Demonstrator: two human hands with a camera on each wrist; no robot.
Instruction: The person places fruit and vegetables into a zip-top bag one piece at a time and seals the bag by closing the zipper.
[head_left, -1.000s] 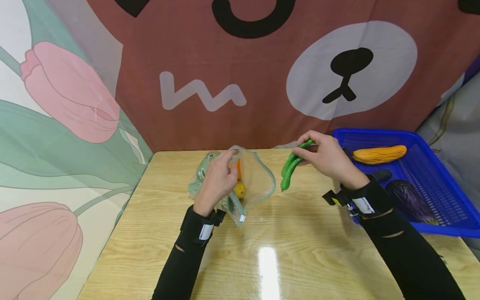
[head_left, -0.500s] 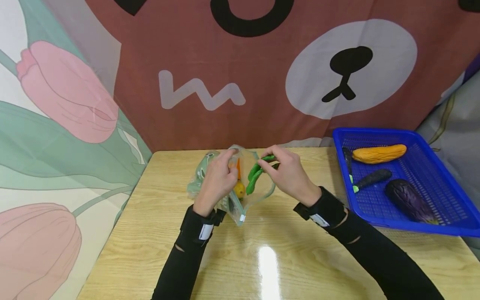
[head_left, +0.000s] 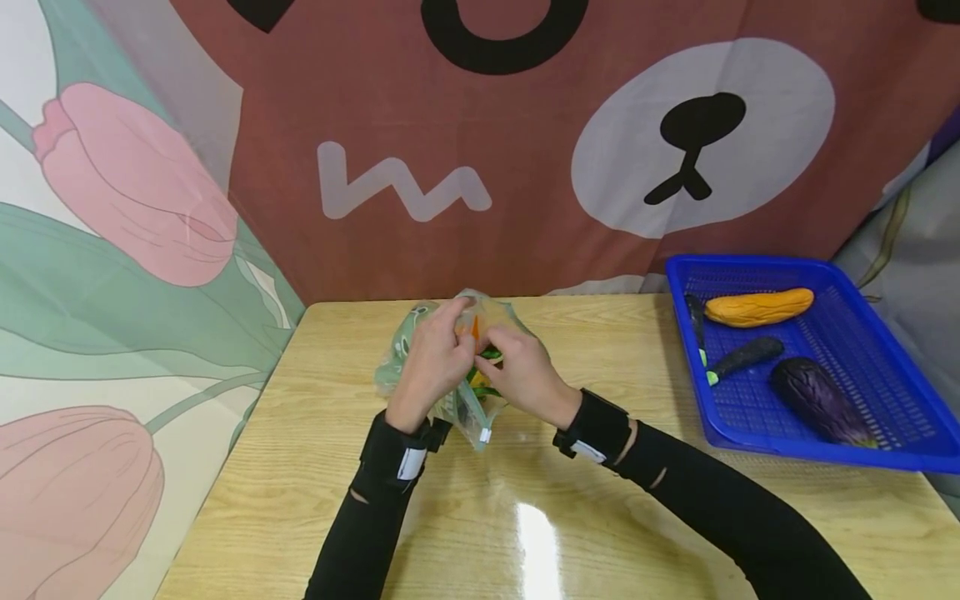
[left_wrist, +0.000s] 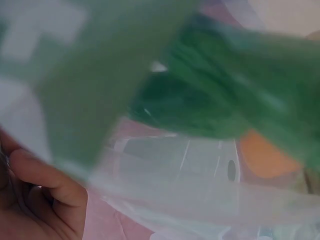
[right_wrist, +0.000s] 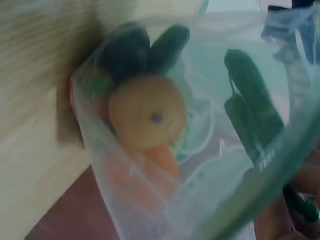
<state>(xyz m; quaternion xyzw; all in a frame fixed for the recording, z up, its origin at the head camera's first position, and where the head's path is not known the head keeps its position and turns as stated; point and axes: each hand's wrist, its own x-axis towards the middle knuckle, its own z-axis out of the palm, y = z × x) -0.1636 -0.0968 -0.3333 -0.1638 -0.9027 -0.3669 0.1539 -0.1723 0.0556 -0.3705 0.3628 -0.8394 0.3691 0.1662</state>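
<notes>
A clear zip bag (head_left: 392, 367) with a green printed side lies at the table's back. My left hand (head_left: 435, 358) grips its edge and holds the mouth open. At the mouth, my right hand (head_left: 523, 373) pinches two green chili peppers (right_wrist: 250, 102) by their upper ends; they hang inside the bag in the right wrist view. Below them in the bag are a yellow-orange round fruit (right_wrist: 147, 112), an orange piece (right_wrist: 145, 175) and dark green vegetables (right_wrist: 170, 47). The left wrist view shows the peppers (left_wrist: 195, 105) blurred, close behind the film. My right hand partly hides them in the head view.
A blue basket (head_left: 825, 454) stands at the right. It holds a wrinkled yellow vegetable (head_left: 759, 308), a purple eggplant (head_left: 821, 402) and two slim dark vegetables, one of them (head_left: 746, 358) slanted. The bag's white slider (head_left: 485, 435) points toward the front. A printed cloth (head_left: 450, 250) hangs behind the table.
My right hand has moved left from beside the basket to the bag, bringing the chili peppers into its mouth. My left hand has stayed on the bag's edge.
</notes>
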